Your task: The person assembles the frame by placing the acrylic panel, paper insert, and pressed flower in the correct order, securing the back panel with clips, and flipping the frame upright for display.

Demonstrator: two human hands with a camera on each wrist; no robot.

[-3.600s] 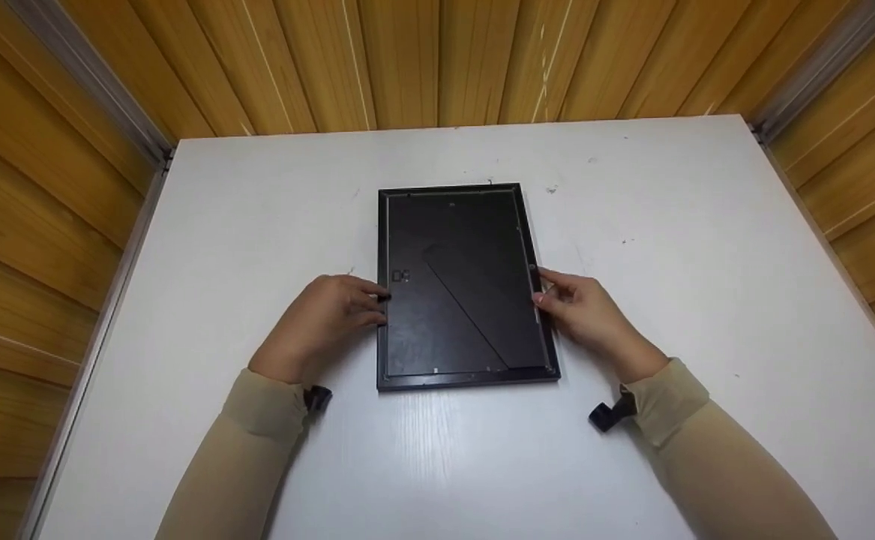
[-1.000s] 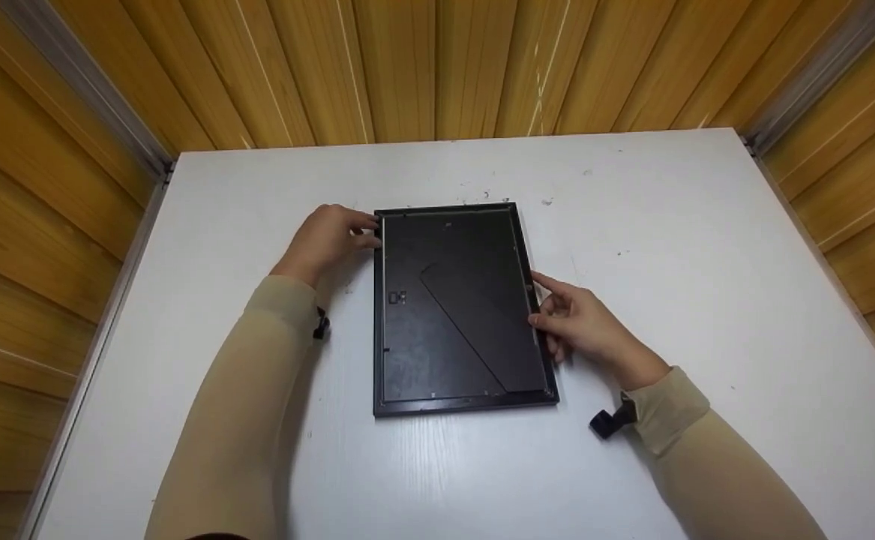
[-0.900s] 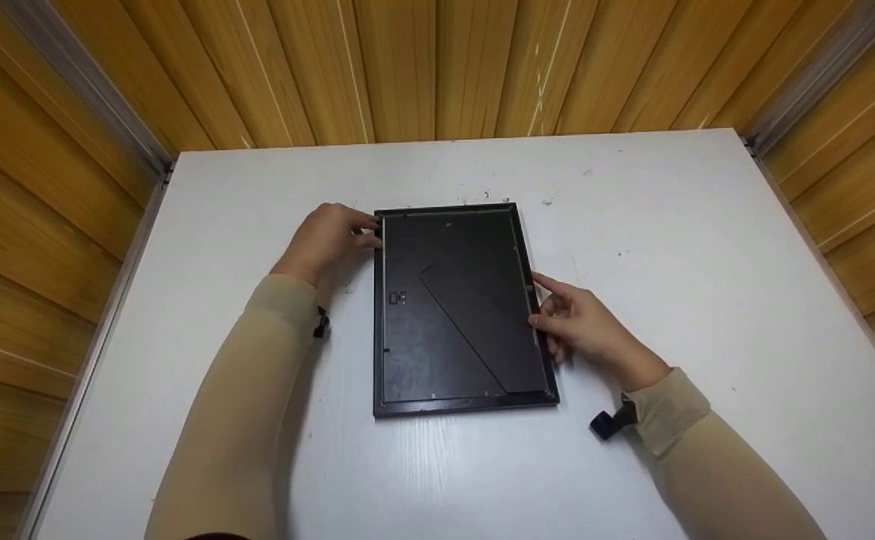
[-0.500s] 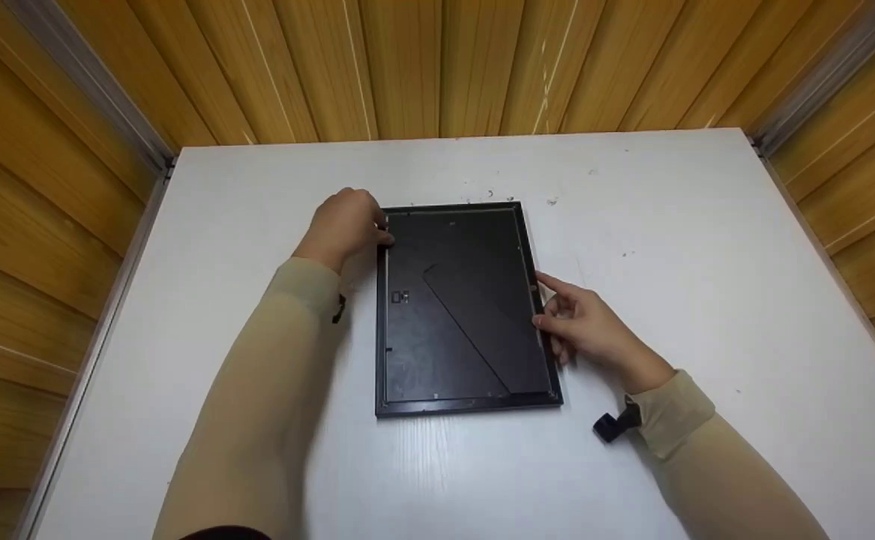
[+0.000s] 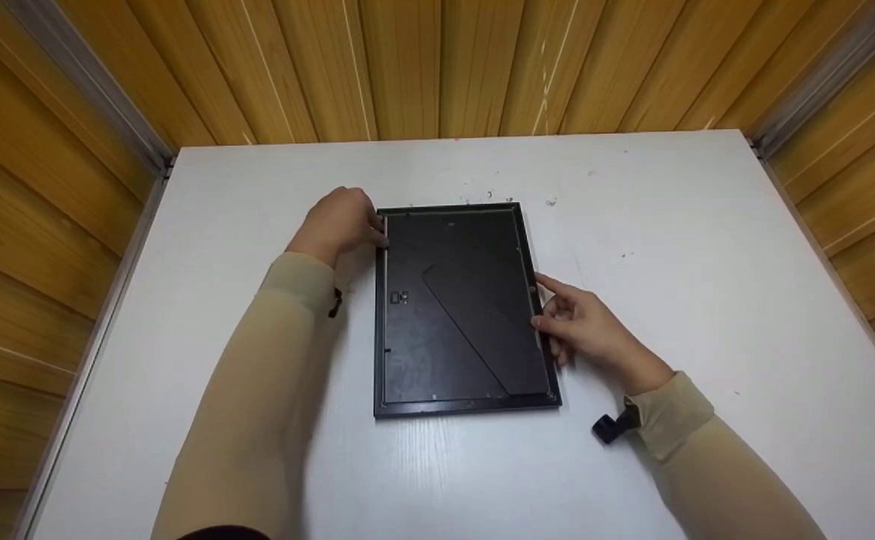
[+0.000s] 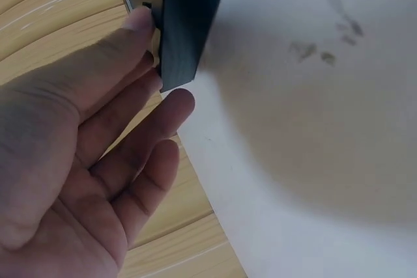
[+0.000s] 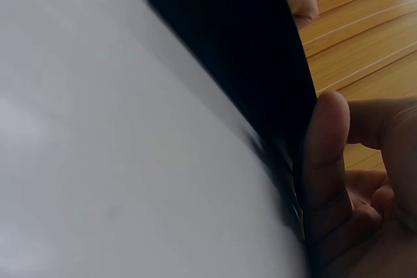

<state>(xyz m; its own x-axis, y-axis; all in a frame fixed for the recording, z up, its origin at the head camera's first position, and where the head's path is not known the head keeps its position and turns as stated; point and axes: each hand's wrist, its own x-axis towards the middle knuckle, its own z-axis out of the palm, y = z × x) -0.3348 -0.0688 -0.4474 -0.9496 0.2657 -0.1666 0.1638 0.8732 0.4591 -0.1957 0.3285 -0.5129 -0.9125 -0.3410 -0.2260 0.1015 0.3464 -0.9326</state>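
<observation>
A black picture frame (image 5: 467, 300) lies back side up on the table, its stand leg folded flat into the backing board. Small metal tabs dot the inner edge; one dark tab (image 5: 388, 350) shows at the lower left. At the upper left edge my left hand (image 5: 340, 221) bends its thumb and fingers onto the frame. In the left wrist view its thumb (image 6: 133, 30) meets a small dark tab, with fingertips right by the frame's corner. My right hand (image 5: 583, 322) holds the right edge, thumb on top and index finger stretched along the side.
The frame rests on a white table (image 5: 669, 262) with a few dark marks beyond the frame. Wood-patterned panels (image 5: 437, 67) stand at the back and both sides. A small black device (image 5: 611, 427) sticks out from the right cuff.
My left hand has gone from the middle of the left edge up to the upper left corner, its fingers drawn in more lately. My right hand still holds the right edge.
</observation>
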